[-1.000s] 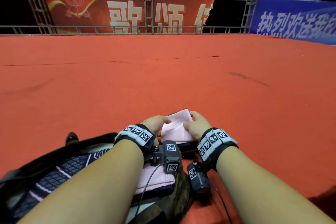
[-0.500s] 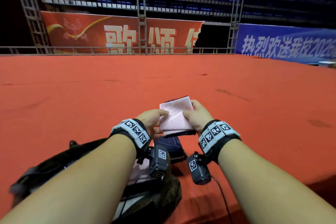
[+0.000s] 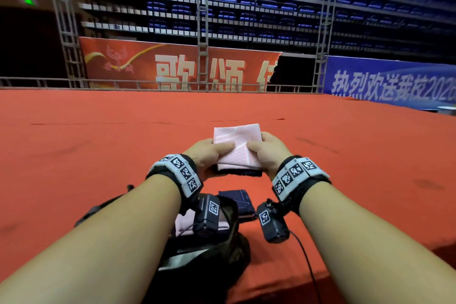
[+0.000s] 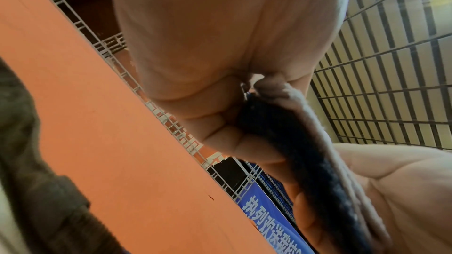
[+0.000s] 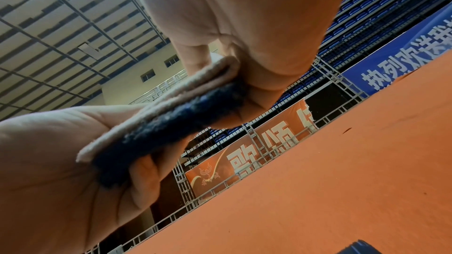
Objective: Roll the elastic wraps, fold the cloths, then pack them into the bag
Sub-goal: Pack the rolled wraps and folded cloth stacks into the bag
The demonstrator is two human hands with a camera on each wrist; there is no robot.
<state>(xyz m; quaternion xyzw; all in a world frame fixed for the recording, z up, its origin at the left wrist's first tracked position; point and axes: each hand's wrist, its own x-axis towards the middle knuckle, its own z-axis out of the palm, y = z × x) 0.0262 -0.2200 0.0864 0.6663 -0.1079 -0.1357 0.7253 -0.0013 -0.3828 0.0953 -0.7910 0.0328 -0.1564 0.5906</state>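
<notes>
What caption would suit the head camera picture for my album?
Both hands, left hand and right hand, hold a folded pink cloth above the red carpet.

Showing the red carpet (image 3: 98, 155) evenly lit from overhead, the stands (image 3: 271, 7) sinking into dim blue. Bending straight trusses at the wide-angle edges. Blurring the close palms in both wrist views, grain softening the ceiling (image 5: 61, 26).

Both forearms reach forward, wrists banded. The left hand (image 3: 209, 155) and right hand (image 3: 266, 153) face each other, thumbs on top, fingers curled beneath, pinching.
</notes>
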